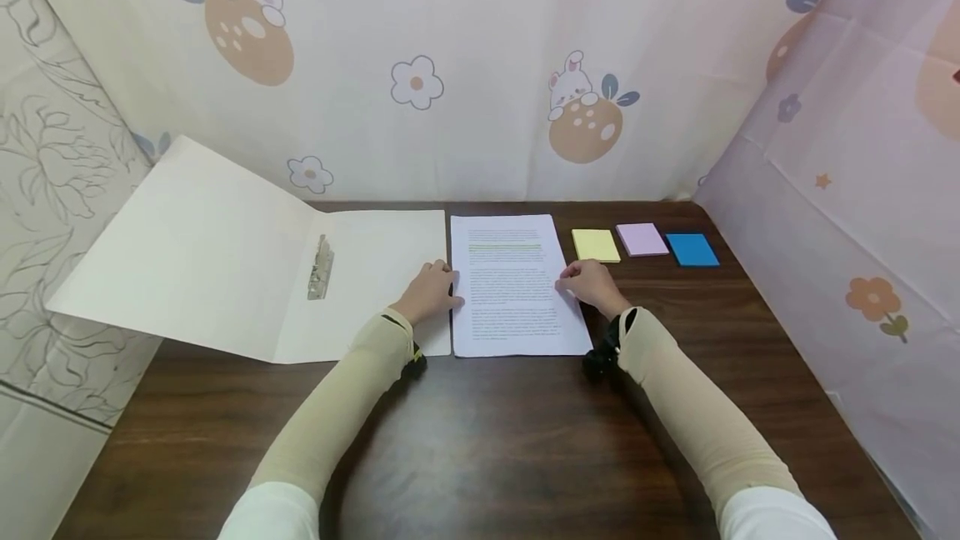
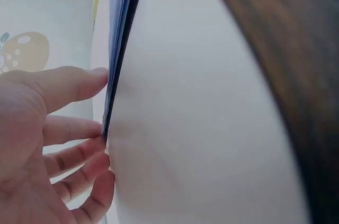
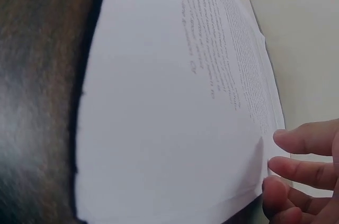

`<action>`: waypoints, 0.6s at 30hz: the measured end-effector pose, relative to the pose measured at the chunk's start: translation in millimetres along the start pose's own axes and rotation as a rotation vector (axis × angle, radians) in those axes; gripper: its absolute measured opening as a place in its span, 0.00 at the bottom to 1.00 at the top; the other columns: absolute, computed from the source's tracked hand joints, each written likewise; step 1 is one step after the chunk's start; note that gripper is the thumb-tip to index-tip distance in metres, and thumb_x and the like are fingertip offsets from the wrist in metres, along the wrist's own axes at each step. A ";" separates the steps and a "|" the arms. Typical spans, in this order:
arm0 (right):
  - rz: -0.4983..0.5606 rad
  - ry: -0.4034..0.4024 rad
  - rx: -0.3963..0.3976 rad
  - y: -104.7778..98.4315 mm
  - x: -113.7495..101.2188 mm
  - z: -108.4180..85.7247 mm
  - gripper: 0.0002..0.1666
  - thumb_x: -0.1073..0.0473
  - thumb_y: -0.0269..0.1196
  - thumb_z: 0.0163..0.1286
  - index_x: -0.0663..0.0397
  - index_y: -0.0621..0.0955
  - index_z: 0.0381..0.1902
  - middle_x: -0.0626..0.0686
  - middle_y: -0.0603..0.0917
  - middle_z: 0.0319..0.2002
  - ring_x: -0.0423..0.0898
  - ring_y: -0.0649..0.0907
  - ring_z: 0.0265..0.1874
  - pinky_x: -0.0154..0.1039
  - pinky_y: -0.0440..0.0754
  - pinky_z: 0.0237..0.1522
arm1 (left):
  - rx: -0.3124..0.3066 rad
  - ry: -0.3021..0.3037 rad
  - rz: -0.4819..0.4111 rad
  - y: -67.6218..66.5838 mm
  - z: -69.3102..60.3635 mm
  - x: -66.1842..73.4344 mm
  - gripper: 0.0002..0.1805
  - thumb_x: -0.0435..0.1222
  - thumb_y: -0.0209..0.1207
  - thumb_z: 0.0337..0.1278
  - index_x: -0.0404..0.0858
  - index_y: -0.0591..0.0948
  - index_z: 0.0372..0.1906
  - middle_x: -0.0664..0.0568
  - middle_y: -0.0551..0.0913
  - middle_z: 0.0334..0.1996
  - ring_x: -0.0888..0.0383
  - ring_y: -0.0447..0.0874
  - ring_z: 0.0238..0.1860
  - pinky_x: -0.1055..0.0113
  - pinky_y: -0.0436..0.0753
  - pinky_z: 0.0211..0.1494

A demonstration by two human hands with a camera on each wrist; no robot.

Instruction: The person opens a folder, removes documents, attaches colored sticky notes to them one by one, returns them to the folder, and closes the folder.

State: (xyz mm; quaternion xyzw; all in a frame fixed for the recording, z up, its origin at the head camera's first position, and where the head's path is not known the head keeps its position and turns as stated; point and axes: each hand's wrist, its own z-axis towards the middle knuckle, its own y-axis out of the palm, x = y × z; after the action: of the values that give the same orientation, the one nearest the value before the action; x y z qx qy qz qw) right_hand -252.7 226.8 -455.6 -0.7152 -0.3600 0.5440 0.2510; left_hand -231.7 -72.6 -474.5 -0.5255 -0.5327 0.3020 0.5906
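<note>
A stack of printed sheets (image 1: 510, 290) lies on the table, its top page bearing a green highlighted line. My left hand (image 1: 430, 292) is at its left edge, over an open white folder; the thumb and fingertips (image 2: 100, 78) grip the sheets' edge in the left wrist view. At the right edge, my right hand (image 1: 592, 283) pinches the paper between thumb and fingers (image 3: 283, 167), and that edge looks slightly lifted in the right wrist view. The white folder (image 1: 375, 273) has a metal clip (image 1: 320, 269) near its spine, and its cover leans up to the left.
Behind my right hand lie three sticky note pads: yellow (image 1: 596, 245), pink (image 1: 642, 239) and blue (image 1: 692, 249). Patterned curtains (image 1: 480, 140) stand along the back and sides of the brown table (image 1: 510, 440).
</note>
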 end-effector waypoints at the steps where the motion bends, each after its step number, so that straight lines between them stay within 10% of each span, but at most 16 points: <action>1: -0.001 -0.005 -0.002 -0.4 0.0 0.2 0.16 0.56 0.62 0.67 0.62 0.81 0.46 0.61 0.82 0.45 0.50 0.79 0.37 0.35 0.77 0.35 | -0.005 -0.001 0.001 0.0 0.1 -0.4 0.33 0.48 0.63 0.60 0.37 0.72 0.67 0.42 0.73 0.62 0.47 0.70 0.60 0.57 0.74 0.63; 18: -0.085 -0.094 0.069 -20.3 0.8 1.7 0.16 0.54 0.60 0.69 0.62 0.83 0.43 0.62 0.84 0.40 0.50 0.78 0.34 0.38 0.74 0.34 | -0.023 -0.043 -0.086 -3.1 -3.1 2.8 0.35 0.45 0.65 0.58 0.38 0.70 0.68 0.41 0.69 0.65 0.48 0.69 0.62 0.56 0.72 0.66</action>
State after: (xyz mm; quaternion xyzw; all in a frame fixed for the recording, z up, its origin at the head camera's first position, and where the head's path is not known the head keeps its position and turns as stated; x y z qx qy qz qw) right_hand -259.2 239.8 -441.4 -0.6637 -0.3826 0.5779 0.2813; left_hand -228.7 -71.8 -470.4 -0.5026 -0.5706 0.2814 0.5853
